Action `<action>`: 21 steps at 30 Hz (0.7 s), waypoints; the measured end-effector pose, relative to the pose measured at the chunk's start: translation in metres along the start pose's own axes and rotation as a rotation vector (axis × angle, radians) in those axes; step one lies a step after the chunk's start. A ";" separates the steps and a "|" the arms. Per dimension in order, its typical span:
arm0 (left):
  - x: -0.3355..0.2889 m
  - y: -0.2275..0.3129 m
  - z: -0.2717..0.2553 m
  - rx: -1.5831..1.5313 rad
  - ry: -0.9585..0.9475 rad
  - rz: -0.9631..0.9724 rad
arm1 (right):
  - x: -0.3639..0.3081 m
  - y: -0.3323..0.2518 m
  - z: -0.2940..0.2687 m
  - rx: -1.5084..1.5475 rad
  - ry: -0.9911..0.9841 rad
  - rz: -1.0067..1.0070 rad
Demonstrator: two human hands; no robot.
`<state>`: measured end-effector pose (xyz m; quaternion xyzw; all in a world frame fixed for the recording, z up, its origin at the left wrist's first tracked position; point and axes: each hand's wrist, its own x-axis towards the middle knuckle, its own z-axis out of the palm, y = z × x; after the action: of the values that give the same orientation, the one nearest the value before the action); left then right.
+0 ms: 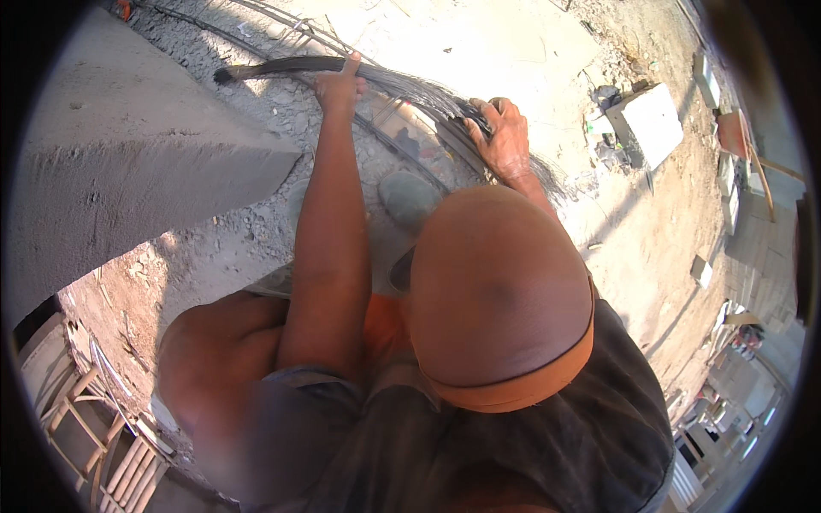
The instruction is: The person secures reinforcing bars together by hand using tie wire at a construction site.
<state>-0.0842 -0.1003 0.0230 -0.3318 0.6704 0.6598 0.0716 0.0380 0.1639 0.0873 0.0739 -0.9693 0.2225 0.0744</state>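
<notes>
A long bundle of thin dark wires (291, 64) lies across the ground in front of me, bound tight at its dark left end and fanning loose to the right. Around its left-middle part my left hand (340, 87) is closed, thumb stretched out along the far side. My right hand (505, 141) curls over the bundle farther right, fingers bent round the strands, with loose wire tips spreading past the wrist. What lies under the right palm is hidden.
A grey concrete block (154, 171) stands close on the left. Rods (402, 150) lie on the rubble below the wires. My bent right knee (505, 291) fills the middle. A pale box-like piece (646, 128) sits right, and wooden poles (132, 474) lower left.
</notes>
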 end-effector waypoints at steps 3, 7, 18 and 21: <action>-0.004 -0.004 0.007 -0.094 -0.018 -0.009 | 0.012 -0.010 0.005 0.165 -0.071 0.136; -0.009 -0.003 0.003 -0.127 -0.053 -0.035 | 0.033 -0.008 0.029 0.102 -0.187 0.181; -0.015 0.005 0.002 -0.058 -0.097 -0.131 | 0.090 -0.023 0.030 0.270 -0.220 0.160; -0.013 0.006 0.002 -0.051 -0.097 -0.131 | 0.128 -0.045 0.053 0.297 -0.310 0.025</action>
<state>-0.0776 -0.0944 0.0346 -0.3445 0.6259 0.6858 0.1385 -0.0850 0.0864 0.0815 0.1053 -0.9265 0.3499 -0.0901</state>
